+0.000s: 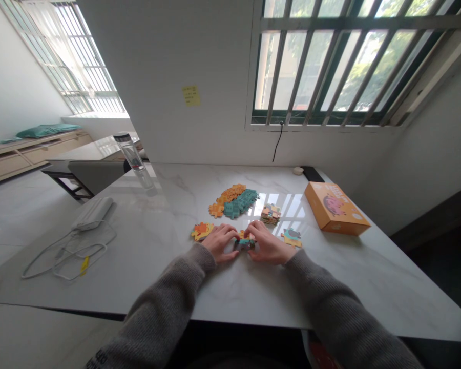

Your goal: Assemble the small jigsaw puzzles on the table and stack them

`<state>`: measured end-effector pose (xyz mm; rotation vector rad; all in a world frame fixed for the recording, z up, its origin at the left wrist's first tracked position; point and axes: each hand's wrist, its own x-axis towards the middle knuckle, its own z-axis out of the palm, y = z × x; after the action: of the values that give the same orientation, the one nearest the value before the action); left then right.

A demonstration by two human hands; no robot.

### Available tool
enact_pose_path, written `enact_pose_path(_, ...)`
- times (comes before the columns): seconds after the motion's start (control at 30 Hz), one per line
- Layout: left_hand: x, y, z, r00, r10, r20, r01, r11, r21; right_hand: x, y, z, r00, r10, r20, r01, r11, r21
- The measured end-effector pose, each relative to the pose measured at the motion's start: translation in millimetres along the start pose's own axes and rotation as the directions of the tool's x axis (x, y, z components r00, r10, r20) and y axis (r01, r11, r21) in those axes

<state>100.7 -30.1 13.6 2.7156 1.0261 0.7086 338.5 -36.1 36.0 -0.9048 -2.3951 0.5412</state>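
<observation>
Between my two hands lies a small stack of jigsaw puzzle pieces [246, 243], coloured teal, orange and yellow. My left hand [219, 243] grips its left side with thumb and fingers curled. From the right, my right hand [269, 245] closes on the same pieces, fingertips over the far edge and thumb at the near one. Partly behind my left hand is a yellow and orange puzzle piece [200, 231]. A yellow piece with a grey-teal figure [292, 238] rests just right of my right hand. My fingers partly cover the held pieces.
Beyond my hands lie overlapping orange puzzle pieces [230, 195] and teal puzzle pieces [240, 204], beside a piece stack [271, 214]. An orange box [335, 209] stands right. A clear bottle [136, 163], a white device [93, 212] and its cable [57, 266] occupy the table's left.
</observation>
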Motion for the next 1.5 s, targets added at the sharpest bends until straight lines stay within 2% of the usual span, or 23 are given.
enact_pose_path(0.07,-1,1,-3.1,0.997,-0.005,-0.083,0.005,1.000,0.006,0,-2,-1,0.999,-0.007,-0.050,0.012,0.996,0.090)
enact_pose_path(0.13,-1,3,-5.1,0.977,-0.017,-0.214,0.021,1.000,0.015,1,-3,-1,0.994,0.044,-0.101,-0.018,0.968,0.249)
enact_pose_path(0.2,0,5,-5.1,0.947,-0.023,-0.322,0.030,0.999,0.019,4,-4,2,0.986,0.145,-0.088,-0.089,0.882,0.462)
enact_pose_path(0.3,1,9,-2.1,0.944,0.004,-0.330,0.000,1.000,0.014,8,-1,11,0.960,0.276,-0.038,-0.180,0.717,0.673)
enact_pose_path(0.37,1,10,-0.3,0.961,0.029,-0.276,-0.028,1.000,0.008,11,4,16,0.938,0.335,-0.093,-0.179,0.694,0.697)
enact_pose_path(0.47,0,12,-0.3,0.973,0.041,-0.225,-0.040,0.999,0.006,11,11,18,0.926,0.343,-0.157,-0.164,0.742,0.650)
enact_pose_path(0.6,-2,17,-2.4,0.979,0.076,-0.190,-0.078,0.997,-0.002,9,11,15,0.962,0.263,-0.070,-0.170,0.782,0.599)
enact_pose_path(0.77,-2,17,-8.1,0.976,0.115,-0.186,-0.129,0.989,-0.066,8,5,15,0.973,0.231,-0.018,-0.170,0.763,0.624)
enact_pose_path(0.87,-8,1,-20.6,0.973,0.037,-0.229,-0.050,0.998,-0.048,7,7,11,0.959,0.267,-0.094,-0.162,0.792,0.589)
enact_pose_path(0.97,-22,-27,-39.5,0.966,-0.105,-0.235,0.114,0.993,0.029,5,14,6,0.952,0.249,-0.180,-0.149,0.886,0.440)
enact_pose_path(1.03,-33,-46,-50.6,0.952,-0.191,-0.239,0.209,0.977,0.052,4,17,4,0.955,0.225,-0.192,-0.150,0.928,0.340)
enact_pose_path(1.1,-43,-59,-56.4,0.943,-0.257,-0.210,0.275,0.959,0.065,4,19,3,0.963,0.205,-0.173,-0.151,0.948,0.280)
enact_pose_path(1.17,-50,-66,-56.5,0.938,-0.322,-0.132,0.334,0.938,0.091,3,18,3,0.973,0.175,-0.152,-0.140,0.966,0.218)
enact_pose_path(1.23,-54,-68,-52.8,0.925,-0.377,-0.056,0.381,0.917,0.118,2,17,3,0.982,0.132,-0.135,-0.115,0.985,0.126)
enact_pose_path(1.3,-54,-68,-48.5,0.914,-0.406,-0.023,0.405,0.905,0.132,0,15,2,0.992,0.082,-0.095,-0.080,0.997,0.023)
enact_pose_path(1.4,-49,-62,-43.5,0.920,-0.388,-0.066,0.393,0.908,0.146,-2,13,0,0.999,0.042,0.031,-0.038,0.995,-0.096)
enact_pose_path(1.5,-36,-44,-35.0,0.948,-0.281,-0.151,0.301,0.943,0.138,-3,13,-3,0.993,0.043,0.114,-0.025,0.988,-0.153)
